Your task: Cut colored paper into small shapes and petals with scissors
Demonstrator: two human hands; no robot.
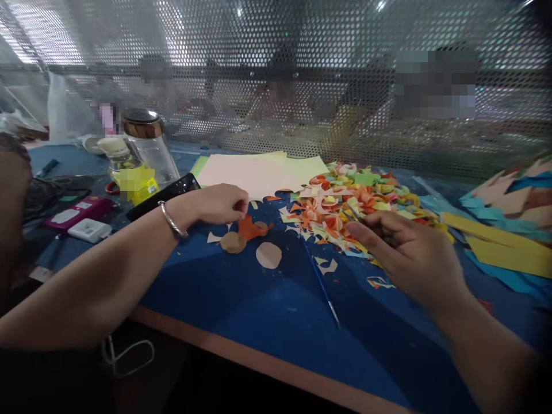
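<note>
My left hand (221,203), with a silver bangle at the wrist, is closed in a pinch at the top of a piece of orange paper (247,229). A tan paper circle (233,242) lies by that orange piece, and a pale pink paper circle (269,255) lies to its right. My right hand (405,247) is closed around scissors (354,212); only their thin grey tips show, the handles hidden by my fingers. Behind those tips spreads a heap of coloured paper scraps (340,210). Between my hands rests a thin blue-handled brush (319,280).
Pale paper sheets (263,169) lie at the back. On the left are a black phone (166,195), a glass jar (153,152), a yellow-labelled bottle (123,167), a magenta box (80,211) and a white charger (89,230). Yellow paper strips (509,250) lie right. A perforated metal screen (241,86) stands behind.
</note>
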